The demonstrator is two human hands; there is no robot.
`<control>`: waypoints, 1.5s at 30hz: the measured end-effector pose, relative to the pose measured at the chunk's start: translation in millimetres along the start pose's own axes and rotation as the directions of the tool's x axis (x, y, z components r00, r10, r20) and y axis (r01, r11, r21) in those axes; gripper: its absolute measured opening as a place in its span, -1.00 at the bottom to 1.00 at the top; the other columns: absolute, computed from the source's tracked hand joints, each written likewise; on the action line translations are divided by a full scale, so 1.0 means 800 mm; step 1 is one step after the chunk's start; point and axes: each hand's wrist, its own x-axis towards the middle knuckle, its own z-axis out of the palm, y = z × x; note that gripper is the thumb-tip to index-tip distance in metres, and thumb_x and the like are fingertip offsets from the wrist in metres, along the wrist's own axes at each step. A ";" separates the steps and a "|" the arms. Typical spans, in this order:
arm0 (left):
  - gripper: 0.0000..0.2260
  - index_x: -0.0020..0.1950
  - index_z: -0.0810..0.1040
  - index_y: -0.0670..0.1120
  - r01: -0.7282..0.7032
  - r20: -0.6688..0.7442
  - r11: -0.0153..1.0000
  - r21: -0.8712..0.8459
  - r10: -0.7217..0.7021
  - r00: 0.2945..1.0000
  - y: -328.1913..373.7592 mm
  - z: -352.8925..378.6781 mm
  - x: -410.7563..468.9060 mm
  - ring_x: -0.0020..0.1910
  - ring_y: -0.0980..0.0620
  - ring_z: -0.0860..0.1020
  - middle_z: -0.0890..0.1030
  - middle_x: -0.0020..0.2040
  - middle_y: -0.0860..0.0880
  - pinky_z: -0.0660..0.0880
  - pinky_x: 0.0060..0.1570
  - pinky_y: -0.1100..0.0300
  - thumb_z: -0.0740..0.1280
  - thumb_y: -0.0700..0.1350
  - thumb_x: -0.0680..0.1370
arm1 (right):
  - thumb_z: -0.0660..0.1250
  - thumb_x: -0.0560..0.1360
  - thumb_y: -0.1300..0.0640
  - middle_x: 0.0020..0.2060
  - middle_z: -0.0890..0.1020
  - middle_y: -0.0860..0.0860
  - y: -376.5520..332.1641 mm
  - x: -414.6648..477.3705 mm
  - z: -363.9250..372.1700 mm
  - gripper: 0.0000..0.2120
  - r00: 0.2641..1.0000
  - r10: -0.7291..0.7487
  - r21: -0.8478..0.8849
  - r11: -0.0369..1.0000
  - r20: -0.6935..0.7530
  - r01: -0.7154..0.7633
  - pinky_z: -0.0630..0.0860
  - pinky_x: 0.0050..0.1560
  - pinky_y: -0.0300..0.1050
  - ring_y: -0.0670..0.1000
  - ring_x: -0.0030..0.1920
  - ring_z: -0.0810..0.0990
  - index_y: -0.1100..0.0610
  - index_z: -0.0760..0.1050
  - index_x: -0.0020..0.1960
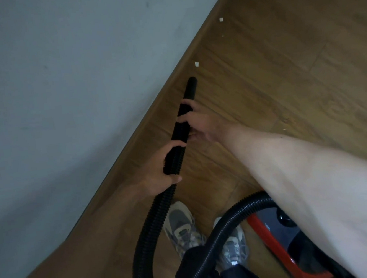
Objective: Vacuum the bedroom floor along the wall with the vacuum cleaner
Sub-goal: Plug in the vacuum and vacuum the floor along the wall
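You held the black nozzle tube [184, 116] of the vacuum cleaner with both hands, and its open tip pointed far, along the wall [59, 84] on the left. Your right hand [201, 123] was closed around the middle of the tube, fingers wrapped over it. Your left hand [159, 173] was closed nearer to you, at the place where the tube joins the ribbed black hose [151, 228]. The tip of the tube was just beside the wooden baseboard [157, 110], over the wooden floor [284, 71]; whether it touched the floor, I cannot tell.

Beyond the tip, small white scraps [197, 64] lay on the floor close to the baseboard, in a loose line going far and right. One more tiny piece lay on the right, well apart from the wall.

The hose made a big loop down past your two grey shoes [180, 227] and went right, under your right forearm, to the red and black vacuum body [276, 237], which stood on the floor near you at the right.
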 end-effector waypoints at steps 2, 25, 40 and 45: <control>-0.40 0.39 0.34 0.22 0.000 -0.016 1.000 0.007 0.000 1.000 0.001 -0.003 0.002 0.10 0.25 0.45 0.45 0.27 0.09 0.45 -0.13 0.50 0.44 -0.28 0.50 | 0.28 0.58 0.32 0.28 0.46 0.09 -0.008 0.002 0.004 -0.37 1.000 -0.002 -0.014 1.000 -0.004 0.002 0.61 -0.28 -0.11 0.08 0.05 0.56 -0.14 0.22 0.52; -0.39 0.38 0.37 0.16 -0.007 -0.025 0.999 -0.032 0.006 1.000 0.058 -0.008 0.054 0.04 0.29 0.43 0.46 0.25 0.08 0.39 -0.19 0.61 0.43 -0.34 0.48 | 0.27 0.56 0.33 0.27 0.45 0.08 -0.059 0.029 -0.045 -0.38 0.999 0.022 -0.054 0.998 -0.035 -0.024 0.64 -0.16 -0.04 0.08 0.02 0.56 -0.15 0.25 0.50; -0.40 0.40 0.36 0.18 0.018 -0.038 0.996 -0.089 -0.021 0.999 0.103 0.006 0.094 0.07 0.33 0.41 0.41 0.18 0.24 0.39 -0.19 0.62 0.44 -0.32 0.49 | 0.26 0.58 0.33 0.25 0.45 0.08 -0.093 0.044 -0.092 -0.38 1.000 0.007 -0.098 0.995 -0.026 -0.010 0.64 -0.16 -0.05 0.05 -0.02 0.56 -0.14 0.23 0.51; -0.39 0.40 0.35 0.19 0.016 -0.043 0.996 -0.090 -0.020 0.999 0.119 0.007 0.110 0.09 0.32 0.41 0.42 0.21 0.20 0.41 -0.18 0.57 0.44 -0.30 0.50 | 0.28 0.57 0.32 0.23 0.45 0.08 -0.106 0.050 -0.111 -0.37 1.000 -0.007 -0.086 0.996 -0.013 0.006 0.65 -0.15 -0.05 0.05 -0.02 0.57 -0.13 0.22 0.52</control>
